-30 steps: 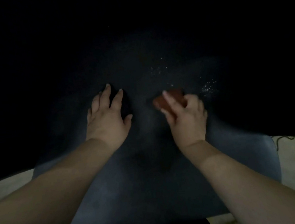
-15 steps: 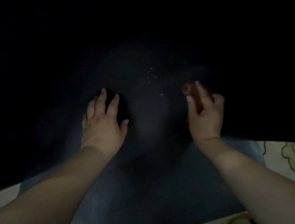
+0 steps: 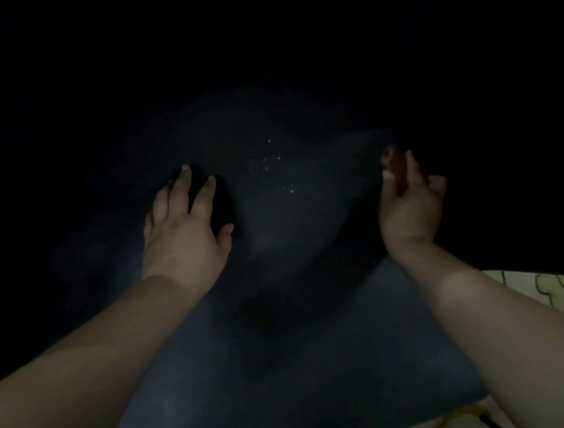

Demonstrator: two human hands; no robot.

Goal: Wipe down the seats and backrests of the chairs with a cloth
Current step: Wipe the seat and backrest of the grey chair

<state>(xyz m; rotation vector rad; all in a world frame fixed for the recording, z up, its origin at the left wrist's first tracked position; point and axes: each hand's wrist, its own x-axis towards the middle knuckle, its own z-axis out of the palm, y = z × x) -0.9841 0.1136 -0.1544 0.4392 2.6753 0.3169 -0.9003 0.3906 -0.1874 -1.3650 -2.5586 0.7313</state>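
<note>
Fingers [image 3: 412, 171] of the right hand [image 3: 409, 202] curl round a reddish-brown cloth [image 3: 395, 166], pinching it against the dark chair surface [image 3: 304, 365] at its right side, close to where that surface fades into blackness. Only a small part of the cloth shows above the fingers; the rest is hidden behind the hand. Across from it, well apart, the left hand [image 3: 183, 229] lies flat on the same surface, its fingers straight and slightly spread, the thumb out to the side. Between the two hands a scatter of tiny pale specks [image 3: 276, 166] dots the upholstery. The surface is dark blue-grey, faintly lit near the person and growing darker away from them until it cannot be told from the black room beyond; whether the far part is seat or backrest cannot be told. Its near right edge runs down beside the right forearm, and past that edge lies a pale floor covering [image 3: 560, 292] with looping dark outlines. A further pale patch shows at the bottom right corner. Both bare forearms reach in from the bottom corners of the view.
</note>
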